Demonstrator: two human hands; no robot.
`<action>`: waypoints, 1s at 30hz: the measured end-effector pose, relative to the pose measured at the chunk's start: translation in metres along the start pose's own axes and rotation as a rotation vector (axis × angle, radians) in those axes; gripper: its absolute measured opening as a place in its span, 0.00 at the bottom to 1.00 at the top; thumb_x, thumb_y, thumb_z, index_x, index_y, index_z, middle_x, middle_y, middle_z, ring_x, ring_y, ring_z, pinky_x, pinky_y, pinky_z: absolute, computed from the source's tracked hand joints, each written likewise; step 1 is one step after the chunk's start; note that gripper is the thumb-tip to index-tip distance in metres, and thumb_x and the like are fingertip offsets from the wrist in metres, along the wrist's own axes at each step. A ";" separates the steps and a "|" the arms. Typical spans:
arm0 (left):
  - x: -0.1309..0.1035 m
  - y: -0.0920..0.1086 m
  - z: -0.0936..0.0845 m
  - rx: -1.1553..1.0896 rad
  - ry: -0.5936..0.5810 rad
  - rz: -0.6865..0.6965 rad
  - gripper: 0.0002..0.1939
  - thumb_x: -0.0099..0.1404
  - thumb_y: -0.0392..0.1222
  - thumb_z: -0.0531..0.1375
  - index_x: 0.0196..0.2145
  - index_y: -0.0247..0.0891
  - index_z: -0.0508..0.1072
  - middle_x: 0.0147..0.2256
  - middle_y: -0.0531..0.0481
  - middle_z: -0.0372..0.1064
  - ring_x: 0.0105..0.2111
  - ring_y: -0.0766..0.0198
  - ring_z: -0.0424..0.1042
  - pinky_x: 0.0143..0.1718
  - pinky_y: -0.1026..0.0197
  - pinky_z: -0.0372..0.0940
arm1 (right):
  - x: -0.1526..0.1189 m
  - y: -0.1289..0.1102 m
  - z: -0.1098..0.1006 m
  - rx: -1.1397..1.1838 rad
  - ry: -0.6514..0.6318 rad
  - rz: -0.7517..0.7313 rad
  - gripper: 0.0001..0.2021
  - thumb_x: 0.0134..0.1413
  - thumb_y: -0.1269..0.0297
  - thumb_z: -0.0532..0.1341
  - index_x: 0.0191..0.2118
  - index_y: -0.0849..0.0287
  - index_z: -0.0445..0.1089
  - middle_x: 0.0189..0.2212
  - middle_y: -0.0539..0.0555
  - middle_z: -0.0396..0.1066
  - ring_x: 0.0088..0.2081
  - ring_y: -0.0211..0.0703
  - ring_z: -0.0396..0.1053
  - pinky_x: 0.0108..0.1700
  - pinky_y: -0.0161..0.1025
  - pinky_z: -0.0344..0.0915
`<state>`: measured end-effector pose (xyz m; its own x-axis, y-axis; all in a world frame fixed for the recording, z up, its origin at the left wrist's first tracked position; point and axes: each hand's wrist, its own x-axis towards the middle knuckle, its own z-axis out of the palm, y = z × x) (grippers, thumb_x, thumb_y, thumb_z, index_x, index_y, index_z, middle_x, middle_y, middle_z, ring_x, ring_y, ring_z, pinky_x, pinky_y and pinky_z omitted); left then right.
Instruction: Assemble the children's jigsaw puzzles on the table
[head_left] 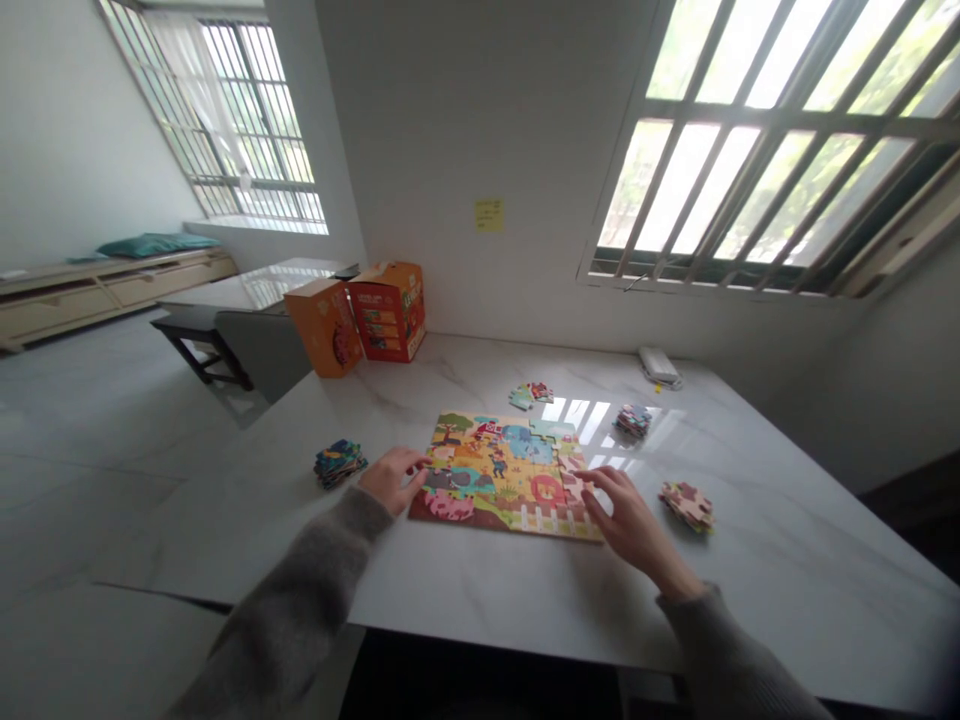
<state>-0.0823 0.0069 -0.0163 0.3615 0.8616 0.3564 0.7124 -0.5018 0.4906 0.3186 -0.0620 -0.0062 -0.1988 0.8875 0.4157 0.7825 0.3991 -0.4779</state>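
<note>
A colourful animal jigsaw puzzle (499, 475) lies flat on the white marble-patterned table (480, 590), its pieces joined into a near rectangle with a gap at the upper right. My left hand (394, 479) rests at the puzzle's left edge, thumb and fingers apart, with nothing held. At the right edge is my right hand (622, 515), its fingers spread and curved over the border pieces, also holding nothing that shows. Just beyond the puzzle lie a few loose pieces (531, 394).
Stacks of puzzle pieces sit at the left (340, 462), back right (633, 421) and right (687, 506). Two orange boxes, one plain-sided (324, 327) and one red-fronted (388, 312), stand at the back left. A white power strip (658, 368) lies by the wall.
</note>
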 end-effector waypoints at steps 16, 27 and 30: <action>0.019 -0.032 0.029 -0.050 0.150 -0.134 0.17 0.63 0.40 0.54 0.49 0.39 0.70 0.34 0.51 0.68 0.27 0.65 0.66 0.34 0.62 0.66 | 0.183 0.070 0.056 -0.249 -0.103 0.115 0.15 0.62 0.70 0.55 0.51 0.63 0.73 0.50 0.63 0.71 0.51 0.52 0.66 0.55 0.45 0.60; 0.018 -0.021 0.023 -0.022 0.159 -0.066 0.14 0.65 0.41 0.53 0.47 0.40 0.72 0.34 0.50 0.68 0.29 0.64 0.68 0.36 0.61 0.67 | 0.220 0.064 0.097 -0.265 -0.178 0.137 0.17 0.59 0.64 0.62 0.54 0.58 0.70 0.53 0.63 0.68 0.56 0.57 0.60 0.56 0.48 0.57; 0.017 -0.020 0.022 -0.023 0.180 -0.051 0.14 0.65 0.40 0.53 0.47 0.39 0.72 0.34 0.50 0.68 0.29 0.65 0.68 0.36 0.61 0.67 | 0.224 0.061 0.103 -0.221 -0.178 0.161 0.21 0.54 0.67 0.65 0.54 0.60 0.70 0.52 0.64 0.67 0.55 0.56 0.62 0.56 0.48 0.58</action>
<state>-0.0766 0.0333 -0.0375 0.2099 0.8595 0.4661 0.7128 -0.4608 0.5288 0.2616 0.1846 -0.0221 -0.1467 0.9692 0.1977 0.9175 0.2080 -0.3389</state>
